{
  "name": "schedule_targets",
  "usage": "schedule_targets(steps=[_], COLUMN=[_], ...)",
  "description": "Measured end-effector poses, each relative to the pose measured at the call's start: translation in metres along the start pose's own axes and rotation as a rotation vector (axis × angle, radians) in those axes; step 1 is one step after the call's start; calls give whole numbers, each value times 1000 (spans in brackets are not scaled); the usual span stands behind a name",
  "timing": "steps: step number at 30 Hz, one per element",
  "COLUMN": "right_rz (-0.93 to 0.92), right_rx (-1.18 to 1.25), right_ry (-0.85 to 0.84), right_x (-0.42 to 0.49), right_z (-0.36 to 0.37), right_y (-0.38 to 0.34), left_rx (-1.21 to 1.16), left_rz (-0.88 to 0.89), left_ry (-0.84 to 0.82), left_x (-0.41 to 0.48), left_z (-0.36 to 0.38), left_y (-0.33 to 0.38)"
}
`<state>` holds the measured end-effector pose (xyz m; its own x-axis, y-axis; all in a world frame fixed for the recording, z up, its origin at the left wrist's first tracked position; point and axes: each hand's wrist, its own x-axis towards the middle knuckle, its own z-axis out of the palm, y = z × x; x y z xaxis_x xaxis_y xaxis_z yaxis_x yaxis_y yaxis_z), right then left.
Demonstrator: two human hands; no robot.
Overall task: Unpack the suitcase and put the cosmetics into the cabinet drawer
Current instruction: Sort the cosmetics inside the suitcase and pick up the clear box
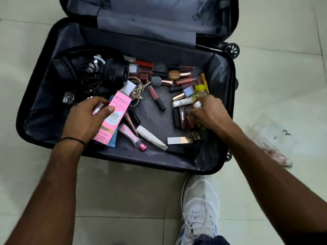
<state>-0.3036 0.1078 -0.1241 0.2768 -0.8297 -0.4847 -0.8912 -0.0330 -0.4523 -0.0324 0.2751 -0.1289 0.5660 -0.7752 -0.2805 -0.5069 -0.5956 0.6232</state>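
A black suitcase [40, 96] lies open on the floor with several cosmetics loose inside. My left hand [86, 117] grips a pink Pond's BB cream box [115, 112] together with a small pink-and-silver tube, over the suitcase's left half. My right hand [210, 112] is curled around several small items at the right side, among them a white-capped yellow bottle [200, 96]. Between my hands lie a red lip gloss [156, 98], a white tube [152, 137], a clear pink-capped tube [131, 136] and a silver-and-gold case [179, 140]. More lipsticks and nail polishes [177, 76] lie further back.
Black headphones, cables and a charger [92, 75] fill the suitcase's left rear. The lid [150, 18] stands open at the back. A crumpled clear plastic bag [274, 138] lies on the tiled floor to the right. My white shoe [200, 206] stands in front of the suitcase.
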Motion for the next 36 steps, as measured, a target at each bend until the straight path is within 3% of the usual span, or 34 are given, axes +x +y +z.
schedule_targets(steps=[4,7,9,13,16,21,24,29,36], right_rz=[18,24,12,-99,-145,-112,-73,50,260], right_rx=[-229,-265,-236,11,252,580,937,1286,1544], right_ry=[-20,-70,-89,-260,-391,-104,-107,-54,236], right_x=[-7,-9,-8,-7,-11,-18,-29,-50,-91], right_z=[26,33,32,30,28,-3,-24,-43,-68], right_y=[-5,-5,-4,-1,0,9,23,50,117], left_rx=[101,137,70,-99,-98,-166,-310,-504,-722], left_rz=[56,102,159,200,177,179,180,244,298], left_ry=[164,366,383,87,-153,-217,-274,-379,-656], left_x=[-5,-12,-15,-22,-31,-39,-41,-51,-93], left_z=[9,12,16,46,78,102,106,118,163], left_y=[2,16,29,52,56,62,84,136,217])
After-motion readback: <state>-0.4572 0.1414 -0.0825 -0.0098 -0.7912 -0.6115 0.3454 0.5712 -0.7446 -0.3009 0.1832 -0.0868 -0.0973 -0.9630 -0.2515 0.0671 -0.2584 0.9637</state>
